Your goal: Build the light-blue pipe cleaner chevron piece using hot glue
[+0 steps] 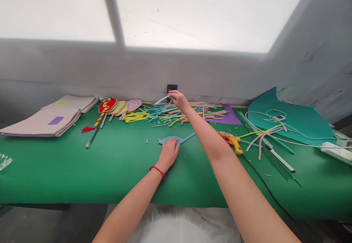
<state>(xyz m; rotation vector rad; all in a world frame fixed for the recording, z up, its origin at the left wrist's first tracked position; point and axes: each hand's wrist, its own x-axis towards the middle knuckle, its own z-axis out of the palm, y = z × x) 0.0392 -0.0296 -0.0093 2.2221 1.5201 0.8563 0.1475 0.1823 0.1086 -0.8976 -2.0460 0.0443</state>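
My left hand (168,153) lies on the green table (82,166) with its fingers pressing down a small blue fan-shaped piece (171,139) that has a blue stick (188,137) running off to the right. My right hand (178,100) reaches far across to the pile of coloured strips (176,113) by the wall. Its fingers pinch one light blue strip (162,99) that curves up to the left out of the pile.
Finished round craft pieces on sticks (115,108) lie left of the pile, next to stacked beige sheets (52,116). A yellow glue gun (232,141), thin green wires (272,151), a purple sheet (227,116), a teal sheet (291,118) and a white power strip (337,151) are on the right.
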